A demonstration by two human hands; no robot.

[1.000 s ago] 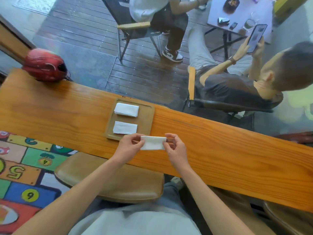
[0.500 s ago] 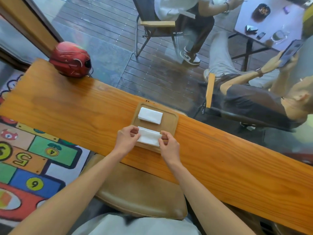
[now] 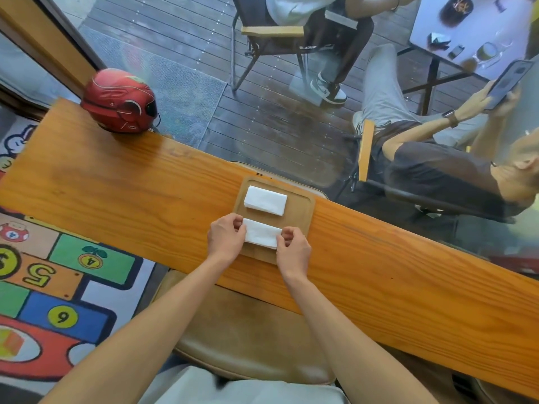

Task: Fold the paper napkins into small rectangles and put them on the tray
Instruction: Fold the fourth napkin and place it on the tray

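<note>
A shallow wooden tray (image 3: 304, 220) lies on the long wooden counter (image 3: 116, 199). One folded white napkin (image 3: 265, 200) rests on the tray's far half. A second folded white napkin (image 3: 260, 234) lies on the tray's near half, covering the spot where another napkin lay earlier. My left hand (image 3: 226, 239) pinches its left end with curled fingers. My right hand (image 3: 293, 249) pinches its right end the same way.
A red helmet (image 3: 119, 102) sits at the counter's far left corner. A tan padded stool (image 3: 248, 333) stands under my arms. Behind the glass beyond the counter, people sit on chairs at a table (image 3: 466, 33). A colourful number rug (image 3: 58, 287) covers the floor at left.
Both hands carried the folded napkin from the bare counter in front of the tray onto the tray's near half, over the napkin lying there. The camera view shifted left.
</note>
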